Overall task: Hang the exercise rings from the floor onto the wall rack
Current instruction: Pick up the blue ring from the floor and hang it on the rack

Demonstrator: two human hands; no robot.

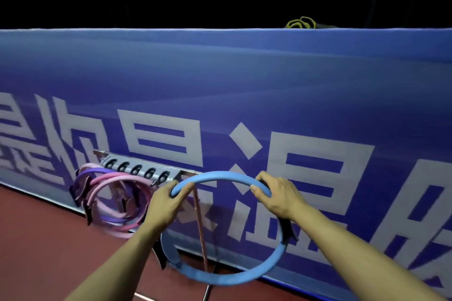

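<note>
Gripping a blue exercise ring (278, 254) with both hands, a person holds it upright before a blue banner wall (244, 80), just right of the wall rack (139, 170).

The left hand (166, 205) curls its fingers round the ring's upper left rim while the right hand (276, 193) clasps the upper right rim; the hoop stands almost vertical, its open face turned toward the banner and its lower arc hanging above the red floor (49, 239). A dark padded grip (160, 255) shows on the ring's left side. On the rack, a grey strip with a row of dark hooks, several pink and purple rings (117, 203) hang bunched together at the left end, overlapping one another. A thin pinkish rod (200, 225) stands behind the blue ring, seen through its opening.
</note>
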